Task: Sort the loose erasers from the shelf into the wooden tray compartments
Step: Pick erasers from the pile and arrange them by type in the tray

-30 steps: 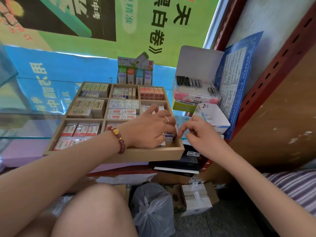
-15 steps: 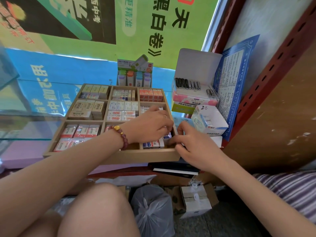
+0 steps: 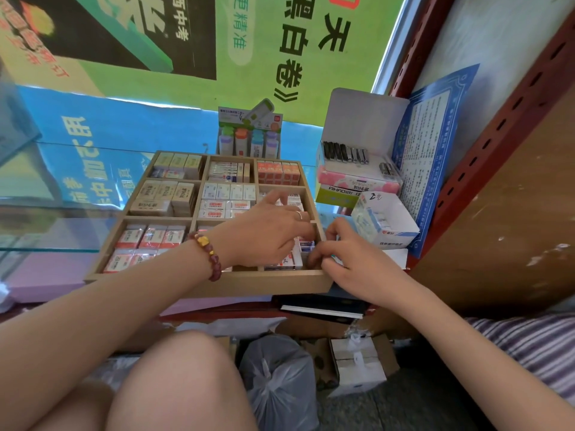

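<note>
Left hand [image 3: 267, 234] and right hand [image 3: 351, 259] crowd the pale wooden tray's [image 3: 217, 284] near-right cell — squaring wrapped white erasers [image 3: 281, 263], probably — fingers curled, grip hidden.

My left hand [image 3: 267, 234] and right hand [image 3: 354, 265] crowd the tray's [image 3: 217, 286] near-right compartment, packed with erasers [image 3: 281, 262]; white box [image 3: 389, 222] close right.
</note>
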A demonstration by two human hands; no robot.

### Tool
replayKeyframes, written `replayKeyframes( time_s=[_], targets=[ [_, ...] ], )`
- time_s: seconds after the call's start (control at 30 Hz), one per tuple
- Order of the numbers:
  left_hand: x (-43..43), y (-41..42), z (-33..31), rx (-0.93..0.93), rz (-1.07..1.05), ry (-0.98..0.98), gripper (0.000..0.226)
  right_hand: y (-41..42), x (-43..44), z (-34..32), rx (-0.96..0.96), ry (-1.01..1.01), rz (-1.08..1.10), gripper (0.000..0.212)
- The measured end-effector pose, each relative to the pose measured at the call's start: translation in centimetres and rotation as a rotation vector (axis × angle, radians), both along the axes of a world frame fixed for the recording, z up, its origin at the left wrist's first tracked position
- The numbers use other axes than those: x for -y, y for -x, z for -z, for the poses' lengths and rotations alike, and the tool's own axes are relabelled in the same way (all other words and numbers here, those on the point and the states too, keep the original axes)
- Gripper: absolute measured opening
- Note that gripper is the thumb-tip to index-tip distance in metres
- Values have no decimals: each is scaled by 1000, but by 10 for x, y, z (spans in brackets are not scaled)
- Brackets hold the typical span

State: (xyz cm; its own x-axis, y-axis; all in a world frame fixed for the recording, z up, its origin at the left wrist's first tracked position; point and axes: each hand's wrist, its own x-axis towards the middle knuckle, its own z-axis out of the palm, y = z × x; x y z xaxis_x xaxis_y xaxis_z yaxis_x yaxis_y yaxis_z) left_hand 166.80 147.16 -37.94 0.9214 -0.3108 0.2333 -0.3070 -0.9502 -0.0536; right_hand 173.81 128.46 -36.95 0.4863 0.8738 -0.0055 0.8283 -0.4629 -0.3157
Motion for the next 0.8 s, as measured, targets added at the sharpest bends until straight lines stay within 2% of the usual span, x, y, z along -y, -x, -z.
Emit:
replayKeyframes(
  time_s=[0.13, 0.23, 0.3, 0.37, 0.47, 0.57, 0.7, 0.8],
  targets=[
    [-12, 1, -2, -42, -32, 95, 54, 1, -1, 0, 14, -50, 29, 26],
    [-22, 13, -11, -59, -93, 386, 49, 3, -1, 0, 11, -72, 28, 26],
    [-37, 31, -19, -24, -151, 587, 46, 5, -2, -2, -4, -157, 38, 24],
    [-54, 51, -23, -10, -183, 660, 39, 10, -6, -3, -26, -257, 43, 25],
    [-63, 75, -18, -121, -238, 642, 36, 21, -21, -4, -72, -330, 25, 27],
    [-58, 84, -2, -219, -134, 472, 50, 30, -38, -1, -81, -359, 11, 27],
    [-60, 86, 5, -204, -120, 220, 49, 43, -47, 7, -113, -331, -26, 25],
    [-60, 86, 4, -184, -112, 167, 50, 47, -48, 11, -97, -319, -42, 21]
  ],
)
